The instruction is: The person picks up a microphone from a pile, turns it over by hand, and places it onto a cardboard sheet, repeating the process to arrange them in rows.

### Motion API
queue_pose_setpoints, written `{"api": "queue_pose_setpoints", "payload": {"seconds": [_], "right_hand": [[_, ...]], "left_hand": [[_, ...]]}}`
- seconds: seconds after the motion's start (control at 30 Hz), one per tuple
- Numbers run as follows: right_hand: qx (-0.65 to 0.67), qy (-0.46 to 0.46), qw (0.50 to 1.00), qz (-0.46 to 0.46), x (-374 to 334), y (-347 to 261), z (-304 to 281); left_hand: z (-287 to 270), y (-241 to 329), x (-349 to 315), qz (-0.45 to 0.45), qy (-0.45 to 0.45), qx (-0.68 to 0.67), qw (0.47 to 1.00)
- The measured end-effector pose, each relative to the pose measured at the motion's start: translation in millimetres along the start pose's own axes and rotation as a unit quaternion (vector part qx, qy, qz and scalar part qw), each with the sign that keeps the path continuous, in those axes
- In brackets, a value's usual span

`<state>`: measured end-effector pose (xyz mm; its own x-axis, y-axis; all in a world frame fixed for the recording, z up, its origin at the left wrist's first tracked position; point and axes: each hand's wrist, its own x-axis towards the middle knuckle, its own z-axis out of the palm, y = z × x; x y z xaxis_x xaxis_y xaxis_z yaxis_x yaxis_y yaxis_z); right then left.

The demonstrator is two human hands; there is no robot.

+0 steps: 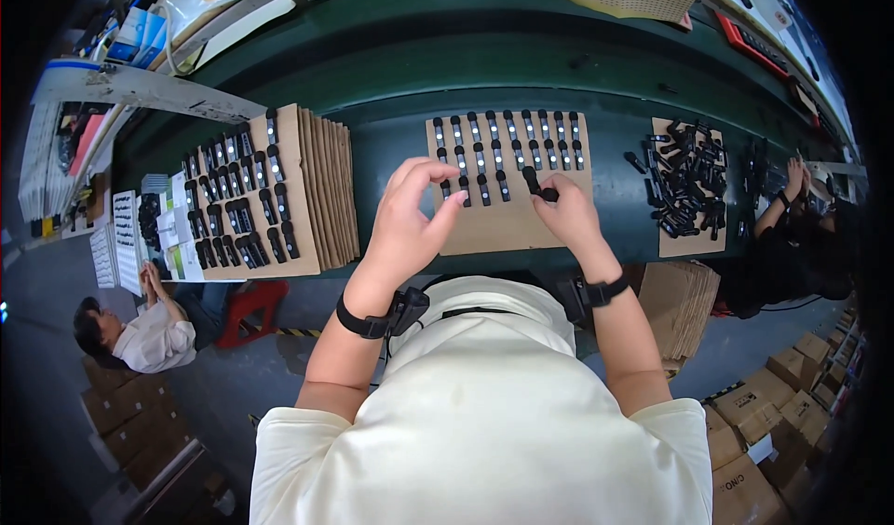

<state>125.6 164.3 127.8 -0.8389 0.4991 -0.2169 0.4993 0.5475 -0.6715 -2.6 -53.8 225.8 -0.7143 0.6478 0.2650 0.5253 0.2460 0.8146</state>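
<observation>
A cardboard sheet [503,232] lies before me with rows of small black clip-on microphones [509,127], their round foam heads pointing away from me. Two long rows are at its far side, with a shorter third row nearer. My left hand [402,222] hovers over the sheet's left edge beside that short row, its thumb and fingers apart and nothing in them. At the right end of the third row, my right hand [570,213] pinches a black microphone [533,181]. A second dark round end shows by the fingertips; whether it is a separate piece I cannot tell.
A stack of cardboard sheets [326,190] with more microphones stands left. On the right, a cardboard sheet [684,242] bears a loose heap of microphones [689,176]. Co-workers sit at left [154,334] and right [792,232]. Cartons [750,409] stand on the floor.
</observation>
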Motion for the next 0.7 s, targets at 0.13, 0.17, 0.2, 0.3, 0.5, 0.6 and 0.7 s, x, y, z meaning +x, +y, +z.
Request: {"api": "queue_pose_setpoints", "payload": {"seconds": [0.13, 0.17, 0.2, 0.3, 0.5, 0.6, 0.7], "right_hand": [[-0.065, -0.060, 0.988, 0.124, 16.8, 53.0, 54.0], [-0.084, -0.074, 0.982, 0.152, 19.3, 57.1, 60.6], [-0.083, -0.075, 0.982, 0.154, 21.3, 61.5, 66.5], [-0.095, -0.079, 0.980, 0.153, 24.5, 62.5, 79.7], [-0.097, -0.076, 0.979, 0.161, 40.7, 63.0, 89.2], [-0.107, -0.083, 0.975, 0.175, 45.1, 64.3, 91.1], [-0.103, -0.072, 0.977, 0.173, 46.8, 68.6, 90.8]], "left_hand": [[1.3, -17.8, -10.4, -0.043, -0.033, 0.014, 0.998], [1.0, -20.9, -12.3, -0.060, -0.040, 0.015, 0.997], [0.8, -23.9, -13.6, -0.077, -0.046, 0.017, 0.996], [-1.3, -31.2, -17.6, -0.095, -0.057, 0.022, 0.994], [-2.2, -40.4, -18.1, -0.127, -0.066, 0.020, 0.990], [-2.2, -40.8, -17.2, -0.131, -0.069, 0.017, 0.989], [-2.0, -39.1, -13.7, -0.132, -0.070, 0.015, 0.989]]}}
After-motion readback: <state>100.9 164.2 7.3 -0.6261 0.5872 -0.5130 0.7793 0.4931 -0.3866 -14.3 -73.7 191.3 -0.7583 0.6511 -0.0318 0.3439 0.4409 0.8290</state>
